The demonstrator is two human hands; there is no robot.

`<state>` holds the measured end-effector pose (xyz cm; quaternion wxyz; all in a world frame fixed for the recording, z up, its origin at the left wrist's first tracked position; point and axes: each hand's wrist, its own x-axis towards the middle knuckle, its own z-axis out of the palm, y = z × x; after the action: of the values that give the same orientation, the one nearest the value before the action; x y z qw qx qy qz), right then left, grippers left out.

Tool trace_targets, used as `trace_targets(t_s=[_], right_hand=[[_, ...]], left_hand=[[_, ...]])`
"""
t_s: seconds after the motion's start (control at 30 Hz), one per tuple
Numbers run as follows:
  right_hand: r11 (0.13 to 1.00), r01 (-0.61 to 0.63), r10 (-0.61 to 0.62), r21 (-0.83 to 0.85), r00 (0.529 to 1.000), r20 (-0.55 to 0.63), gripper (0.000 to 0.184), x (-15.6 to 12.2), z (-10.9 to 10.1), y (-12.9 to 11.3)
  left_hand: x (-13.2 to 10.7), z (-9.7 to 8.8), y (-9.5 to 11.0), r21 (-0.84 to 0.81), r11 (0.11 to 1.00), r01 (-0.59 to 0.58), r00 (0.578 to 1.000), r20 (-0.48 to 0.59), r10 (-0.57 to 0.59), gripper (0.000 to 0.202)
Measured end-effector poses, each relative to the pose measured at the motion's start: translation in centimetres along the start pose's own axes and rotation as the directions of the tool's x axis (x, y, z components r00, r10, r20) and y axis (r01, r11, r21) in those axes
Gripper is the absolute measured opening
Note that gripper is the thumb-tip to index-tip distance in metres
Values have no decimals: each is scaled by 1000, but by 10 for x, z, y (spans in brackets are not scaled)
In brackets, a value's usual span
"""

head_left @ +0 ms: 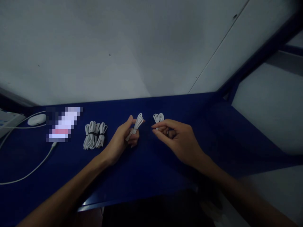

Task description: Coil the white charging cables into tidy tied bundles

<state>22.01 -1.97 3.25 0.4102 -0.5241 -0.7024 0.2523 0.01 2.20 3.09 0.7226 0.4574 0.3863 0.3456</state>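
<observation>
A white cable bundle [139, 120], folded into loops with a dark tie around its middle, is gripped in my left hand [120, 138]. Its loops point up and away from me. My right hand [181, 138] is closed in a pinch, thumb and index fingertips close together, just right of the held bundle. Another white cable bundle [158, 117] shows behind the right fingers, which partly cover it; whether they touch it I cannot tell. Left of my left hand, several tied white cable bundles [94, 135] lie side by side on the blue table [146, 176].
A lit phone [62, 124], blurred out, lies at the left with a white charging cord [40, 165] running from its lower end. A white oval object [36, 119] sits beside it. A pale wall [118, 56] borders the table's back; a blue frame [255, 60] rises at the right.
</observation>
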Motion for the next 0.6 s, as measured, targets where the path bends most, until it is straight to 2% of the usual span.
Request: trace_targets(t_s=[0.1,0.23,0.37,0.47,0.6], right_hand=[[991,129,-131,-42,990,-46,11,4,17,-17],[944,277,-306,-181,939,-158,4,0,41,-23],[878,352,-424,-324,886,-186,14,-8,56,-21],[840,348,-453,-416,872,-186,20,-16,63,-21],[798,352,-499,-489,841,-208,24,-23,67,-22]], left_hand=[[-2,3,1,-165,984,72,994,96,-56,63],[-5,8,3,-222,973,69,994,102,-47,65],[-9,12,3,-127,989,72,996,57,-65,71],[-13,14,1,22,997,72,997,-18,-71,75],[-14,15,-3,96,992,80,997,14,-82,73]])
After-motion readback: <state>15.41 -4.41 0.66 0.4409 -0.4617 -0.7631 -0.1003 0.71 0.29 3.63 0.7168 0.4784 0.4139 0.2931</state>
